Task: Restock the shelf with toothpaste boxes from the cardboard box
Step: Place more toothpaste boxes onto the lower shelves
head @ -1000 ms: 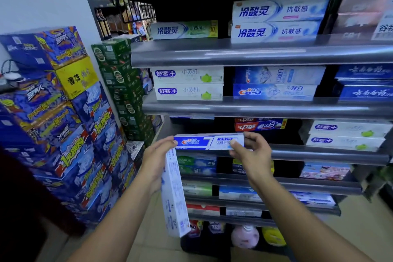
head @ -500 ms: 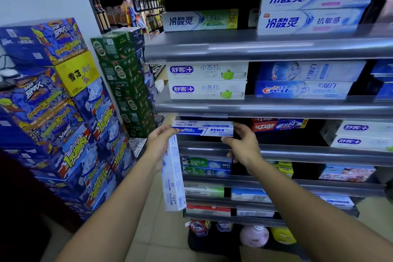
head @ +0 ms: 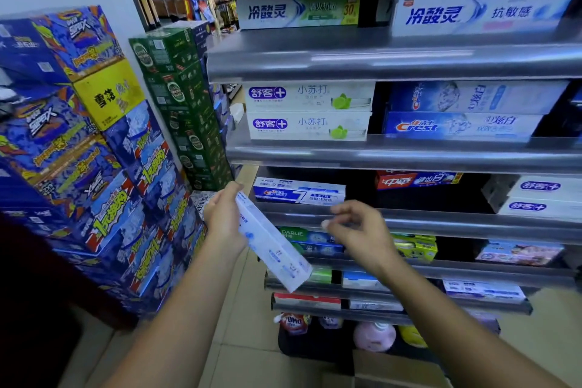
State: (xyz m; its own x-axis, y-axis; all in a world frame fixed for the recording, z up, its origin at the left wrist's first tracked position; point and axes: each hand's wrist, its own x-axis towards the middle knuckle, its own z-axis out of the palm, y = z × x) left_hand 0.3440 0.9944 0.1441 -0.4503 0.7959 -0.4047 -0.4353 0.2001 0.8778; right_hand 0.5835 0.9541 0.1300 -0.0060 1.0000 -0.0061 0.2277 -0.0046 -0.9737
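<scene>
A blue and white Crest toothpaste box lies flat at the left end of the third shelf, with no hand on it. My left hand grips the top end of a second white and blue toothpaste box, which slants down to the right in front of the lower shelves. My right hand hovers just below the shelved box, fingers loosely curled and apart, holding nothing. A corner of the cardboard box shows at the bottom edge.
Other toothpaste boxes fill the shelves above, below and to the right. Stacked blue drink cartons and green beer cartons rise close on the left. Detergent pouches and bottles stand at floor level under the shelves.
My right hand set the Crest box on the third shelf, let go and drew back. The box in my left hand swung from hanging upright to a slant.
</scene>
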